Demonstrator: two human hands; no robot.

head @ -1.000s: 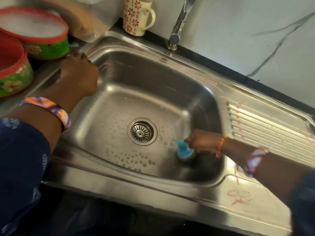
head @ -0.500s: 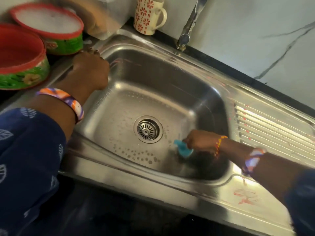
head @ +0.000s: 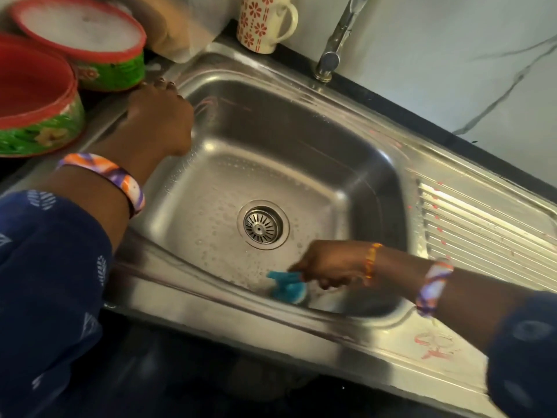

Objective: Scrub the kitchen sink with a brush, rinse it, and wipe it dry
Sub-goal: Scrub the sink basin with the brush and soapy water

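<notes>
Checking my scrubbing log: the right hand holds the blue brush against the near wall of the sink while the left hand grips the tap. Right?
Not quite. In the head view the left hand rests on the sink rim, not the tap. The right hand does hold the blue brush there.

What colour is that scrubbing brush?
The brush is turquoise blue, seen in the head view.

No text can be read: the red marks on the sink [head: 434,346] at 5 o'clock are illegible.
</notes>
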